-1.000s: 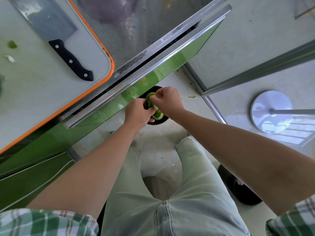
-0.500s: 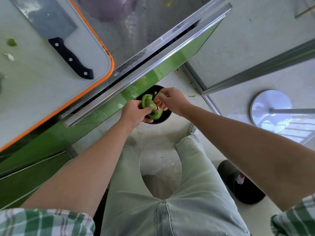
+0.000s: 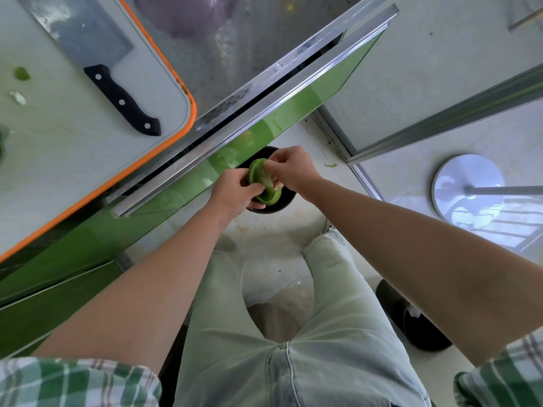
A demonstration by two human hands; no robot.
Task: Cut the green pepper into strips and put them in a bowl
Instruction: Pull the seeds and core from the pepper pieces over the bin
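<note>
Up on the counter at the far left lies a white cutting board [image 3: 73, 148] with an orange rim. A small green scrap [image 3: 21, 73] sits on it, and a cleaver [image 3: 88, 39] rests flat across its top corner, black handle pointing toward the counter edge. Below the steel lip, the cabinet front [image 3: 182, 186] is glossy green.

The person is reaching low in front of that cabinet. The left hand [image 3: 235, 190] has its fingers curled round the left side of the green pepper [image 3: 263, 179], cupping it from beneath. The pepper, cut open with its pale inside showing, is held between both hands directly over a dark round container [image 3: 286, 200] standing on the floor. The right hand [image 3: 289, 168] meets it from the right, fingertips bunched and pinching at the pepper's upper edge.

Farther right, a sliver of green [image 3: 331, 165] lies on the pale floor, and past the door frame stands a round white base [image 3: 467, 183] with a pole.
</note>
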